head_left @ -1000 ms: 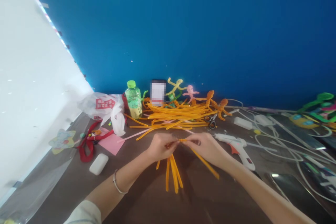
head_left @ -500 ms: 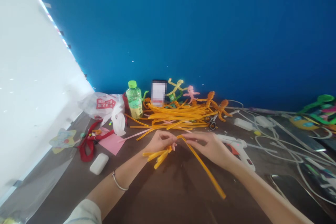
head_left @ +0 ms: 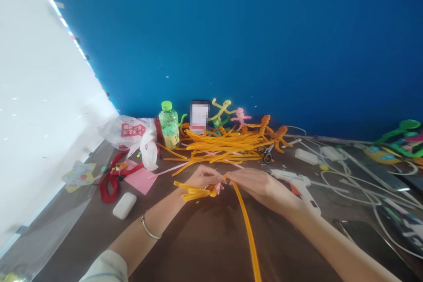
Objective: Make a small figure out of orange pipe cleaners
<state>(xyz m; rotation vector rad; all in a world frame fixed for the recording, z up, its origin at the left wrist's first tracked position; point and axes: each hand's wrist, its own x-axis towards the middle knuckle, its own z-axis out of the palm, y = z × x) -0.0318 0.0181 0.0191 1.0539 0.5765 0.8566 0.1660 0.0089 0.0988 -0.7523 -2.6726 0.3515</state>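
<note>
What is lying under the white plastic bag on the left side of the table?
A pink paper sheet sticks out from under the white plastic bag, next to a red cord. How far the sheet reaches beneath is hidden by the bag.

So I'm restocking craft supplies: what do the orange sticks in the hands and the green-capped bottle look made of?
Orange sticks: probably fuzzy chenille pipe cleaners; matte, and they bend and hold folds between the left hand and right hand. Bottle: likely clear glossy plastic, since liquid shows through.
</note>
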